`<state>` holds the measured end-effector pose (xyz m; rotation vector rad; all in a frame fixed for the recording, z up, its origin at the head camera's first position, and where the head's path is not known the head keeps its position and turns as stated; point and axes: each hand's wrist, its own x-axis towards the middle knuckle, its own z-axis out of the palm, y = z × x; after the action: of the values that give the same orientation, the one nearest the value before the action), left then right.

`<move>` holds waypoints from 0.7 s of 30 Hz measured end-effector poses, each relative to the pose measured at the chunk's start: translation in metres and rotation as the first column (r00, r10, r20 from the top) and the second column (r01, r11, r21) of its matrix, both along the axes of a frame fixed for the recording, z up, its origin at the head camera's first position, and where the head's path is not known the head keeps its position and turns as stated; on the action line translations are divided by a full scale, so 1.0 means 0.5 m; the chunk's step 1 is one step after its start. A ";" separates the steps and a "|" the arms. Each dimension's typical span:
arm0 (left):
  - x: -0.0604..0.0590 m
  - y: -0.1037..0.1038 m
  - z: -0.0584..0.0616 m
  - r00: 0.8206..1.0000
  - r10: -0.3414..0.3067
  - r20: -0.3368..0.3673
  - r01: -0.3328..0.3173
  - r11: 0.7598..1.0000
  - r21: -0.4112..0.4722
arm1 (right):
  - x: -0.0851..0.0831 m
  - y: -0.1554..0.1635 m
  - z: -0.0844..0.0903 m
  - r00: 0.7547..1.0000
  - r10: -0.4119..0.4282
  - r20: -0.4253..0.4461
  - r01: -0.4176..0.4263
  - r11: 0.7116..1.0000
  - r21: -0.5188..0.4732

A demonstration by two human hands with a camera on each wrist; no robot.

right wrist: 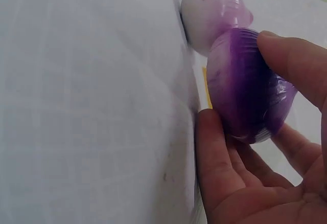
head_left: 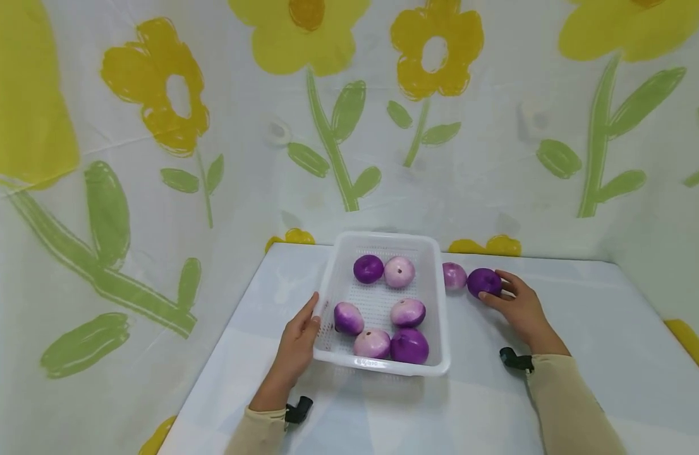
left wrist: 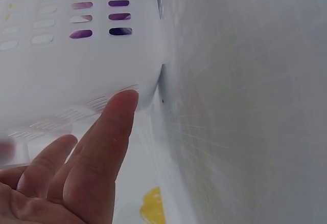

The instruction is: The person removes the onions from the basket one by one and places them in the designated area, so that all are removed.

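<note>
A dark purple onion (head_left: 484, 282), near the bench's (head_left: 583, 328) far edge beside a paler onion (head_left: 454, 275), is gripped by the right hand (head_left: 520, 309), fingers curled round it. The white basket (head_left: 435, 316) is steadied by the left hand's (head_left: 297, 341) straight fingers; a firm, level grip is judged best.
</note>
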<state>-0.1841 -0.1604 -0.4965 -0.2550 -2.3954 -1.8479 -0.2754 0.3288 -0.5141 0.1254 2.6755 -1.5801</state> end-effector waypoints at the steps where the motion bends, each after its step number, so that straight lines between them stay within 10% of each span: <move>1: 0.000 0.001 -0.001 1.000 0.002 -0.001 -0.002 1.000 -0.002 | 0.001 0.003 0.001 1.000 0.000 0.000 0.000 1.000 -0.001; 21: 0.001 0.002 0.001 1.000 -0.005 -0.024 0.005 1.000 -0.013 | 0.007 0.003 0.005 0.999 0.005 -0.036 -0.001 0.994 0.107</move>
<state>-0.1835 -0.1596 -0.4959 -0.2827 -2.3942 -1.8211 -0.2720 0.3301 -0.5115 0.0966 2.7871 -1.4518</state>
